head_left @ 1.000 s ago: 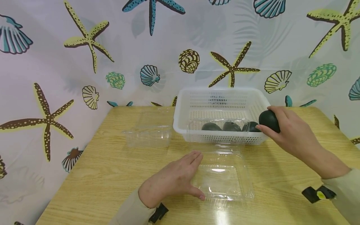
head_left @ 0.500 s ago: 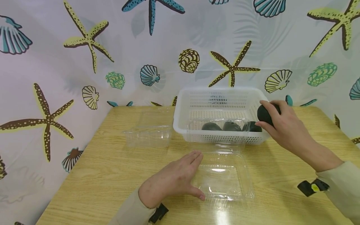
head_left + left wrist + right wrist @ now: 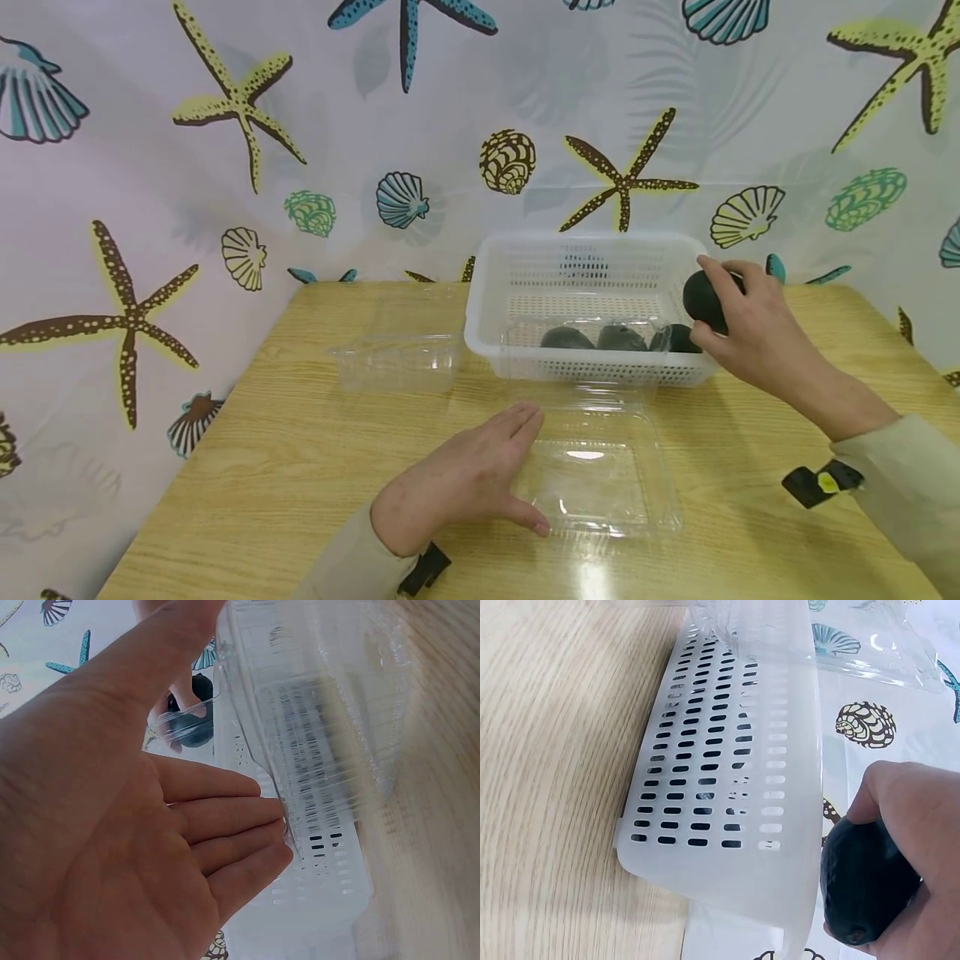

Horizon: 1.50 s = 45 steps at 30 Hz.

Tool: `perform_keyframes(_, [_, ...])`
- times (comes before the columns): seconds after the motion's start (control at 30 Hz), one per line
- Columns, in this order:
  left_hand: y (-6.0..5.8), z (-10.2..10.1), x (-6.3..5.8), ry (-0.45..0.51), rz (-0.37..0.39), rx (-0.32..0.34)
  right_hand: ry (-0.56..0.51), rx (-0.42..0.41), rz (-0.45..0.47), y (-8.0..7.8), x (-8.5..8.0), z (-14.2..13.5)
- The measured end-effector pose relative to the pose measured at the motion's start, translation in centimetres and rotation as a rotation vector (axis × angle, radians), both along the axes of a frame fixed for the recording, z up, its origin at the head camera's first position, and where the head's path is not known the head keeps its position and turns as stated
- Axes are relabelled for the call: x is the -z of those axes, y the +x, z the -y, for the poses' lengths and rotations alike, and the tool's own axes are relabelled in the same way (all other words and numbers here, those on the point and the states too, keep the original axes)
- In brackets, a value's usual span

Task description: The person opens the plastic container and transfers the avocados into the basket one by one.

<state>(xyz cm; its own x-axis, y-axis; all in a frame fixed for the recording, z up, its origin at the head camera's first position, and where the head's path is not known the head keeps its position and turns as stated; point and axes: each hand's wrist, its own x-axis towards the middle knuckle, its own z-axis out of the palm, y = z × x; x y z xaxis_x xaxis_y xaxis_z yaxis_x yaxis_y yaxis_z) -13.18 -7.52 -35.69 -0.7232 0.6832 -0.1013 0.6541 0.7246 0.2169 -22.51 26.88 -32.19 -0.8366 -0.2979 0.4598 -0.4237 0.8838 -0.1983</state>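
My right hand [image 3: 753, 312] grips a dark avocado [image 3: 705, 298] over the right end of a white perforated basket [image 3: 592, 360]. Its bumpy skin and stem end show in the right wrist view, where the held avocado [image 3: 866, 885] is beside the basket's rim. Several more avocados [image 3: 621, 337] lie inside the basket, partly hidden by its front wall. A clear plastic clamshell box [image 3: 600, 487] lies unfolded in front, its raised lid overlapping the basket. My left hand [image 3: 468, 471] rests at the box's left side with fingers straight, fingertips [image 3: 274, 855] right at its edge.
A second clear plastic clamshell [image 3: 393, 367] stands with its lid up, left of the basket. All of it is on a wood-grain table [image 3: 285, 467]. Behind hangs a curtain [image 3: 442, 100] printed with starfish and shells.
My right hand has shifted slightly left and upward with the avocado, its fingers moving over the top of it. The left hand and the clamshell box have stayed put.
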Motion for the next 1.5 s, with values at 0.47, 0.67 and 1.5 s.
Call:
perform_keyframes(0.47, [0.0, 0.0, 0.0, -0.003, 0.008, -0.006, -0.028, 0.041, 0.143, -1.2, 0.0, 0.9])
perform_keyframes(0.67, [-0.1, 0.1, 0.0, 0.005, 0.004, -0.004, -0.056, 0.047, 0.229, -2.1, 0.0, 1.6])
perform_keyframes(1.5, [-0.1, 0.2, 0.0, -0.005, -0.006, 0.006, -0.055, 0.086, 0.48, -5.7, 1.2, 3.0])
